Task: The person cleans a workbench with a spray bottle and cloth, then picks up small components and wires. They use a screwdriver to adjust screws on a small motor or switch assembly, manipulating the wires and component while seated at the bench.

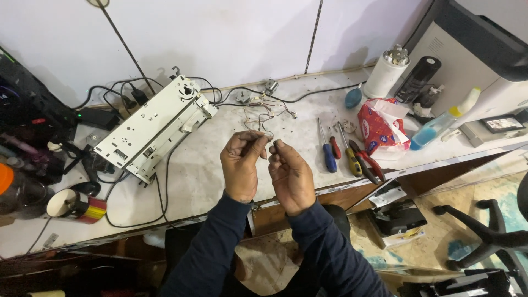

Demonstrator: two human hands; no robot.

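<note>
Both hands are pinching thin wires (268, 136) between fingertips: left hand (240, 165) beside right hand (290, 175), above the workbench's (209, 176) near edge (screwdrivers (329, 148) lying farther right).

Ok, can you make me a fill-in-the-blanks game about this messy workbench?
1. The left hand and the right hand pinch thin ____ between them.
2. The screwdriver lying right of the hands has a ____ handle.
3. The long white metal chassis lies to the ____ of the hands.
4. The spray bottle near the printer holds ____ liquid.

Missing words: wires; blue; left; blue
</note>
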